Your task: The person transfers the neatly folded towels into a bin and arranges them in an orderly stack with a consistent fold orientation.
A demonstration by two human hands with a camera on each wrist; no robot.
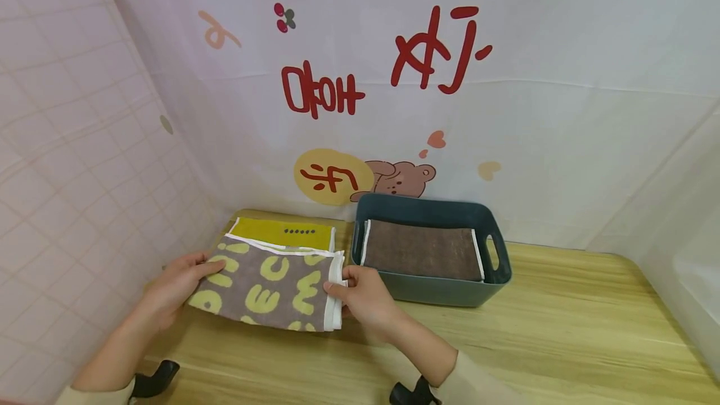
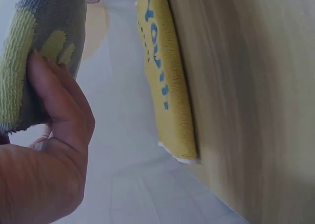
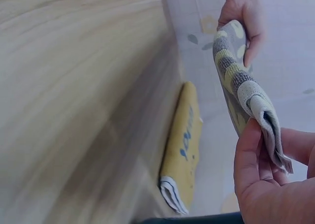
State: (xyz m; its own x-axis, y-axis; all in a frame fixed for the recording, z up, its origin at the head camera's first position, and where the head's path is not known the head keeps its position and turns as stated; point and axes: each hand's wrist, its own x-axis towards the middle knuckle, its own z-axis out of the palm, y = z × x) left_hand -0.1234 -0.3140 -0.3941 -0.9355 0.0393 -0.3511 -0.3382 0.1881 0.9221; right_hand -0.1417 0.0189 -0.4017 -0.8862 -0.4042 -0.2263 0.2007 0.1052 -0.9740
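A folded grey-brown towel [image 1: 264, 286] with pale yellow letters and white hems is held up above the table by both hands. My left hand [image 1: 177, 286] grips its left edge, thumb on top; in the left wrist view the fingers [image 2: 61, 98] curl beneath it. At the right end my right hand [image 1: 368, 299] pinches the white hem, with the layered folds showing in the right wrist view. Behind it lies a folded yellow towel [image 1: 270, 232] on the table, partly covered in the head view; blue lettering runs along its side in the left wrist view.
To the right stands a dark teal basket [image 1: 439, 291] with handle holes, holding a folded brown towel [image 1: 424, 252]. The wooden table [image 1: 562, 330] meets a printed white curtain [image 1: 562, 142] at the back and a checked one [image 1: 56, 142] at left.
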